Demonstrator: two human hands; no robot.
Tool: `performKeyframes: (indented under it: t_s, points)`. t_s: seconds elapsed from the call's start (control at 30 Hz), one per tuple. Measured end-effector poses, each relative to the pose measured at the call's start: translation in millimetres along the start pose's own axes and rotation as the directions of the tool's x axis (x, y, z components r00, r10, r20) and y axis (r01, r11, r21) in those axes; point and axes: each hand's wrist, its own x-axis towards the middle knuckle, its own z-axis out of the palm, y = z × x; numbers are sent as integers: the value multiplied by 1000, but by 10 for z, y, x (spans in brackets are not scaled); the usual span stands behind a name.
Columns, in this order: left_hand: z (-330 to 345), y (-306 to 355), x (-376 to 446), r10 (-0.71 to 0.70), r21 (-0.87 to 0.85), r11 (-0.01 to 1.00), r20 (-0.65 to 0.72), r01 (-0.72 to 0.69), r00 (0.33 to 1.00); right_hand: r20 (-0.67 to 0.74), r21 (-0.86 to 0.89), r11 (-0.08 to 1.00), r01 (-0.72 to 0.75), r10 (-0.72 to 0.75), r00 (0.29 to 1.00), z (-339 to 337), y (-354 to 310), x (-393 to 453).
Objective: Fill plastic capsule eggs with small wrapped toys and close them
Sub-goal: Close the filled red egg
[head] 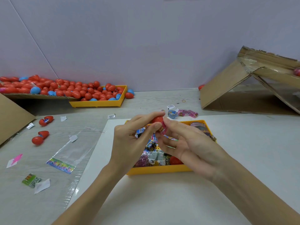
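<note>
My left hand (131, 140) holds a red capsule egg half (157, 119) between thumb and fingertips. My right hand (183, 142) pinches a pink wrapped toy (162, 129) against the egg half's opening. Both hands hover over a yellow tray (162, 170) that holds several small wrapped toys (154, 157) and another red egg piece (174, 160). Whether the toy is inside the egg half is hidden by my fingers.
A second yellow tray (97, 103) and cardboard at the back left hold several red and blue eggs (65, 88). Two open red eggs (46, 120) (39, 137) lie at the left by a clear bag (68, 153). A tilted cardboard box (246, 88) stands back right. Loose wrapped toys (186, 113) lie behind the tray.
</note>
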Motion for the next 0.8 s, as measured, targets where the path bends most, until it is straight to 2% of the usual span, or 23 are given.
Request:
performKeyframes:
  t_s: [0.2,0.43,0.53,0.7,0.8]
  points:
    - [10,1,-5,41,57,998,4,-41,999,-20,95,986,-135,137,990,-3,-30,24]
    - [43,-7,-15,38,52,998,-17,-37,999,-32,126,980,-157,162,986,22,-13,27]
    - [23,-11,4,13,1,1000,39,-13,999,16,132,976,-174,174,985,5,-22,19]
    - [-11,9,45,-77,-185,978,111,96,991,45,47,978,-204,202,978,-9,-13,7]
    - [-49,-10,73,-126,-211,965,157,158,980,46,90,976,-200,197,979,2,4,15]
